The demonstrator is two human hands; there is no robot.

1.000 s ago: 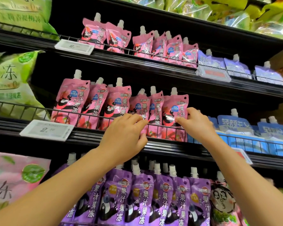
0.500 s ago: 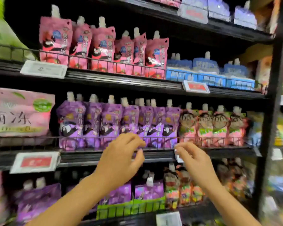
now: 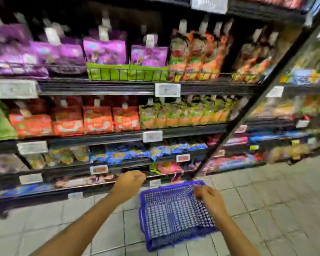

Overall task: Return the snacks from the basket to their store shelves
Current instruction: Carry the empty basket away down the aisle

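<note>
A blue mesh basket (image 3: 174, 235) stands on the tiled floor in front of the shelves, and I see only bare mesh inside it. My left hand (image 3: 130, 183) hovers above and left of the basket with loosely curled fingers, holding nothing. Over the basket's right rim is my right hand (image 3: 209, 198), fingers loosely bent, with nothing visible in it. The frame is motion-blurred.
Black store shelves (image 3: 100, 87) fill the upper view: purple spout pouches (image 3: 103, 50), orange ones (image 3: 192, 52), red pouches (image 3: 98, 119) and green ones (image 3: 183, 113) below. Lower rows hold blue and pink packets. A black upright post (image 3: 248, 108) divides the bays. Grey floor tiles (image 3: 275, 209) spread to the right.
The view has dropped from the pink and purple pouch shelves down to the floor. Both hands came off the shelf and lowered toward the blue basket, which is now in view.
</note>
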